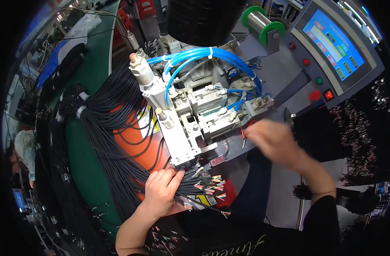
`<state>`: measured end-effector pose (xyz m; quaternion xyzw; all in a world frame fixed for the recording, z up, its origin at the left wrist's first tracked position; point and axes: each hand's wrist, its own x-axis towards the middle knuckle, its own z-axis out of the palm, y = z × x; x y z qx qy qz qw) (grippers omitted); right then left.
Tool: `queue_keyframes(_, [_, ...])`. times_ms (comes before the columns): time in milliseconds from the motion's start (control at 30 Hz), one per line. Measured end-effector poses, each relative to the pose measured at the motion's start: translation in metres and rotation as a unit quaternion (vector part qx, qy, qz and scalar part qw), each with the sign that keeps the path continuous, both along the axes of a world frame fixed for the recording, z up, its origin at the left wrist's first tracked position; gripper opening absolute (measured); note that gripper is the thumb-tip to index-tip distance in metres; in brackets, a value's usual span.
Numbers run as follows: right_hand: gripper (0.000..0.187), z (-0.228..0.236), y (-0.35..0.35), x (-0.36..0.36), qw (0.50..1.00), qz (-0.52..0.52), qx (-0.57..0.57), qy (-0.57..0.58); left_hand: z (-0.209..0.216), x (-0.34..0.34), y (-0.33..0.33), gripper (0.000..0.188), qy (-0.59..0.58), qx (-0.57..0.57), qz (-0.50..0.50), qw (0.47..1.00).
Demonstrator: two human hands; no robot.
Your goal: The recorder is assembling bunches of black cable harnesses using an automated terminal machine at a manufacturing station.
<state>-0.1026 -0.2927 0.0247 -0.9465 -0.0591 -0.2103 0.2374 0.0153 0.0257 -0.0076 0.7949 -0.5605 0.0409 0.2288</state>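
My left hand (159, 190) is closed at the lower end of a white metal machine (171, 138), its fingers pinching a black cable (180, 169) beside that end. Under and beside this hand lies a bundle of black cables (118, 168), their stripped ends (214, 187) fanned out in coloured wires toward my body. My right hand (269, 140) is smeared by motion at the machine's right side. Its fingers look bent, but whether anything is in them is hidden by the blur. A small tool with orange-red handles (243, 133) lies close to its fingertips.
Blue air hoses (199, 52) arch over the machine. Behind are a green-flanged wire spool (263, 24) and a tilted touchscreen panel (333, 45) with buttons. More black cables (352, 132) hang at the right. A green table (82, 151) stands at the left; a person (25, 149) is beyond it.
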Motion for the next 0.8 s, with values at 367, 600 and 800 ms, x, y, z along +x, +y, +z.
queue_keyframes(367, [0.018,-0.057,0.112,0.004,0.748,0.075,0.639,0.161,0.014,0.0,0.003,0.043,0.06,-0.098,-0.055,0.992])
queue_keyframes(600, [0.02,-0.067,0.125,0.007,0.836,0.112,0.527,0.1,0.014,-0.017,-0.018,0.039,0.007,-0.059,-0.035,0.998])
queue_keyframes(800, [0.021,-0.052,0.145,0.006,0.903,0.026,0.425,-0.057,0.01,-0.016,-0.02,0.034,0.01,-0.102,-0.024,0.994])
